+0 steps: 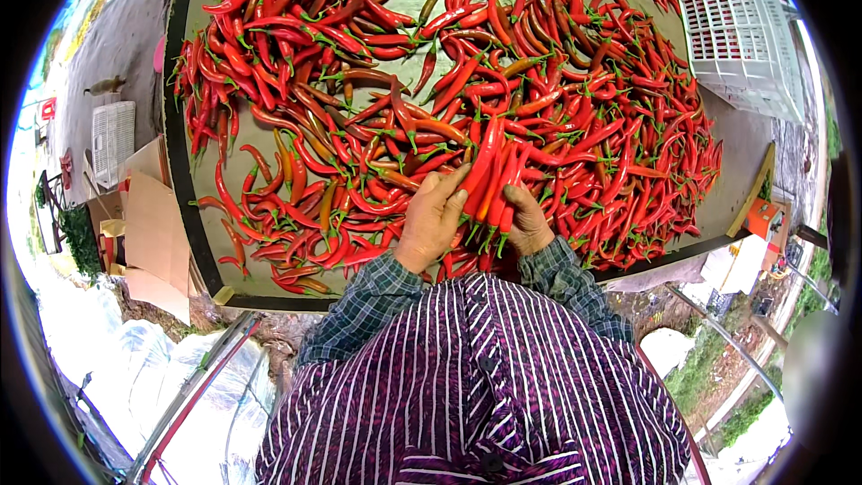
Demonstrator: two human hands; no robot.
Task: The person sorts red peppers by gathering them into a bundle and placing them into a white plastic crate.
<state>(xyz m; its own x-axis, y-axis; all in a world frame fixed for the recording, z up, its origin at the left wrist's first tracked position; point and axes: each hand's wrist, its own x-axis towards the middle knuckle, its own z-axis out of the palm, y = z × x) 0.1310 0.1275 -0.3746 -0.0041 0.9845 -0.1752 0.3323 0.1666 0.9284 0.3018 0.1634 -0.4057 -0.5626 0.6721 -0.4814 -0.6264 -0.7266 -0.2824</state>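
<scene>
Between my two hands is a small bunch of long red chili peppers [486, 172], held above the heap with the green stems pointing toward me. My left hand [433, 220] is closed on the left side of the bunch, thumb against the peppers. On the other side my right hand [526, 220] grips the same bunch, its thumb near the stem ends. Underneath and all around lies a wide heap of loose chili peppers [620, 139], mostly red, some brownish or orange. They spread over a pale tabletop [208, 256] with a dark rim.
At the far right stands a white plastic crate [741, 31] on the table. Another white crate [114, 139] and some cardboard [154, 233] sit beyond the left edge. An orange box [765, 218] is by the right corner. Clear plastic sheeting [193, 377] lies at lower left.
</scene>
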